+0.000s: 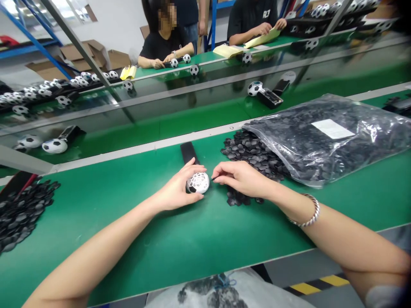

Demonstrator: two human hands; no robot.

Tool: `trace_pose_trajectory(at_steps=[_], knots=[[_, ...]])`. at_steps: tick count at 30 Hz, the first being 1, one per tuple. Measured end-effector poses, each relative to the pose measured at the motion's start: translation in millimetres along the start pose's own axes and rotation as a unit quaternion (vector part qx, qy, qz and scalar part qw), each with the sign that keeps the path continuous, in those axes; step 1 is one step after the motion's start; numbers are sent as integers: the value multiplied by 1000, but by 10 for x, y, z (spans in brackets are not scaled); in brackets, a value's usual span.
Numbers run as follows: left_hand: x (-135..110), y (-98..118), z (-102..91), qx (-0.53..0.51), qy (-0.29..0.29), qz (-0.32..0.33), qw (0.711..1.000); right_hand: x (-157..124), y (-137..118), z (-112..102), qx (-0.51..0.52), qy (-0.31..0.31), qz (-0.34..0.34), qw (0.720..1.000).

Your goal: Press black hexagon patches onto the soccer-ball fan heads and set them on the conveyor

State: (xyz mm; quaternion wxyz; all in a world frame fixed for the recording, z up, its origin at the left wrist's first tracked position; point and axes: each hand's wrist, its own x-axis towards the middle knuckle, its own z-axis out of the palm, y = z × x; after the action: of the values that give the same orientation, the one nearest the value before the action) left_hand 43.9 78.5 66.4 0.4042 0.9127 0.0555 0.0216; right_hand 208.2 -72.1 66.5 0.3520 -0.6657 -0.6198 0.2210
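Centrally in the frame, the left hand was clamped around a white ball, its fingers over the upper side and its thumb along the lower side. The ball rested low over the green table, with a black panel at its lower left and a net of white ridges across its top. Just above it in the frame lay a black handle; the fingers hid whether the two were joined.

Just right of the ball, the right hand had its thumb and fingertips together, pinched on a small black piece that stood apart from the ball. A twisted bracelet circled that wrist.

Behind the right hand spread a heap of black pieces, spilling from a clear plastic bag with a white label at the right of the frame. Another heap lay at the left edge.

Beyond the table, football-patterned balls with black handles lay at the left and upper right of centre. Along the top, one seated person sat near two balls, and another person held a yellow sheet.
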Motion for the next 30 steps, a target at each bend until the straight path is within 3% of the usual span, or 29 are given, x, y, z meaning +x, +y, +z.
trace_pose_trajectory(at_steps=[5, 13, 26, 30], knots=[[28, 23, 98, -2, 36, -19, 999, 18, 2, 95, 70, -11, -44, 997], [53, 47, 132, -6, 51, -13, 999, 89, 58, 267, 179, 22, 19, 983], [81, 68, 165, -2, 72, 9, 997, 154, 23, 338, 217, 33, 64, 973], [87, 42, 136, 7, 47, 23, 999, 160, 37, 208, 135, -2, 72, 988]])
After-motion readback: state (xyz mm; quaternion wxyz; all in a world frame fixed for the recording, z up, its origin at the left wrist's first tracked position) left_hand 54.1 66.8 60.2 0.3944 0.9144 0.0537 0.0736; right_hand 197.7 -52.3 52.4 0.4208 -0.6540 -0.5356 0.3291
